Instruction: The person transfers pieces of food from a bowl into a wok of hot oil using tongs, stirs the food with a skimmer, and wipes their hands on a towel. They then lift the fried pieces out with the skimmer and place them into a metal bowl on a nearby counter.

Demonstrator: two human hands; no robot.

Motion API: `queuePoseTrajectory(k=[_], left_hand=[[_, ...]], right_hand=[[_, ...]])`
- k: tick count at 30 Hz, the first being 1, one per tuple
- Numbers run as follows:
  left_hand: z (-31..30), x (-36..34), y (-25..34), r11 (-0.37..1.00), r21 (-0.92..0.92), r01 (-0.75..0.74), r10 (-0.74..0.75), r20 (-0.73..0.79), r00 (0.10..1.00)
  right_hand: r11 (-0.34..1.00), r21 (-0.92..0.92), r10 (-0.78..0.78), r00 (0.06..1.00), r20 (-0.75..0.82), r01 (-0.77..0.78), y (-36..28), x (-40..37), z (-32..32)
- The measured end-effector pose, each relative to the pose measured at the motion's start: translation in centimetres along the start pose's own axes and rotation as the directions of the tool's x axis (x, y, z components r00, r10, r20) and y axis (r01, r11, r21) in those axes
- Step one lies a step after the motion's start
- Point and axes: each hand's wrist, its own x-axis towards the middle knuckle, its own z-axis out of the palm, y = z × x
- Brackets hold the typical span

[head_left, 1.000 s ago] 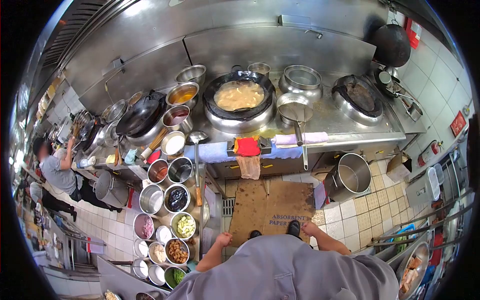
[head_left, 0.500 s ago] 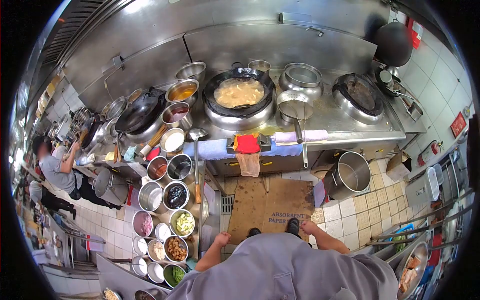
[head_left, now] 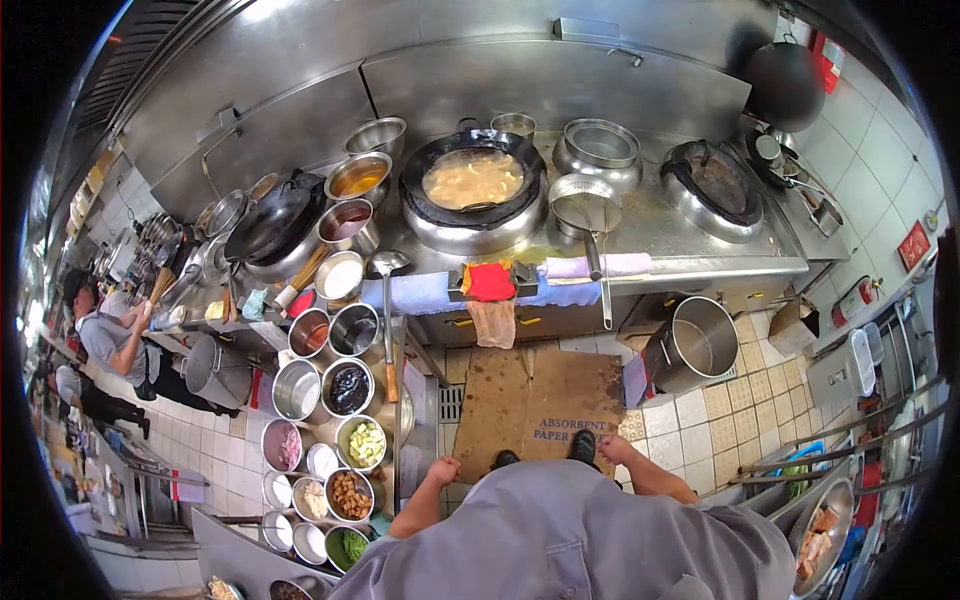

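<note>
My left hand point(head_left: 444, 471) hangs low beside the body, just right of the ingredient containers, its fingers curled. My right hand point(head_left: 614, 450) hangs on the other side near my shoes, also with curled fingers. Whether either holds anything small cannot be made out. In front of me, a black wok point(head_left: 473, 180) holds pale, cloudy liquid with pieces in it. A ladle point(head_left: 390, 320) with a wooden handle lies across the counter edge at the left. The perforated strainer point(head_left: 586, 212) rests on a pot right of the wok.
Metal containers of ingredients, among them green pieces point(head_left: 361, 443) and brown cubes point(head_left: 350, 494), stand at the left. A tall pot point(head_left: 692, 344) stands on the floor at the right. Cardboard point(head_left: 535, 410) lies underfoot. Another person point(head_left: 110, 340) works at the far left.
The view has shifted slightly. My hands remain low at my sides, with the right one slightly higher. The person at the far left has moved their arms.
</note>
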Motion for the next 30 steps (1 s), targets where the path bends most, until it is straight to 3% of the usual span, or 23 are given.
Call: queuePoseTrajectory(k=[6, 10, 11, 12, 13, 14, 16, 19, 21, 22, 24, 30], left_hand=[[0.0, 1.2, -0.9, 0.998, 0.059, 0.017, -0.016, -0.02, 1.0], [0.1, -1.1, 1.5, 0.995, 0.061, 0.075, -0.073, -0.045, 0.996], [0.1, -1.5, 1.9, 0.995, 0.061, 0.075, -0.072, -0.044, 0.996], [0.0, -1.6, 2.0, 0.997, 0.041, 0.064, -0.062, -0.033, 0.998], [-0.1, -1.6, 2.0, 0.998, 0.022, 0.053, -0.053, -0.022, 0.998], [-0.2, -1.8, 2.3, 0.998, 0.022, 0.053, -0.053, -0.022, 0.998], [-0.4, -2.0, 2.4, 0.998, 0.048, 0.051, -0.049, -0.025, 0.998], [-0.6, -0.8, 1.3, 0.999, -0.01, 0.038, -0.039, -0.031, 0.999], [-1.0, -0.2, 0.6, 0.999, -0.004, 0.051, -0.051, -0.013, 0.999], [-1.1, -0.1, 0.5, 0.998, 0.002, 0.065, -0.065, 0.006, 0.998], [-1.3, 0.2, 0.2, 0.997, 0.039, 0.062, -0.062, 0.018, 0.998], [-1.5, 0.7, -0.7, 0.999, 0.038, 0.026, -0.027, 0.011, 1.0]], right_hand=[[0.999, -0.036, -0.006, 0.999, -0.042, 0.004, -1.2, -1.2, -0.4], [1.0, 0.009, 0.023, 1.0, -0.014, -0.023, 1.6, 2.3, -0.3], [0.963, -0.237, -0.128, 0.992, 0.007, 0.126, 1.9, 2.7, -0.4], [0.846, -0.462, -0.266, 0.962, 0.065, 0.266, 2.4, 3.2, -0.6], [0.846, -0.462, -0.267, 0.962, 0.065, 0.266, 3.8, 4.6, -0.5], [0.82, -0.4, -0.412, 0.907, 0.083, 0.409, 5.8, 6.5, -0.1], [0.77, -0.335, -0.548, 0.832, 0.089, 0.543, 6.4, 7.0, 0.1], [0.848, -0.295, -0.443, 0.894, 0.06, 0.44, 6.7, 7.5, 0.2], [0.675, -0.487, -0.605, 0.793, 0.065, 0.555, 6.5, 7.4, 0.1], [0.674, -0.487, -0.606, 0.793, 0.065, 0.555, 6.2, 7.3, 0.0], [0.715, -0.607, -0.325, 0.934, 0.15, 0.347, 5.0, 6.8, -0.1], [0.857, -0.464, -0.175, 0.973, 0.149, 0.225, 3.1, 5.0, -0.2]])
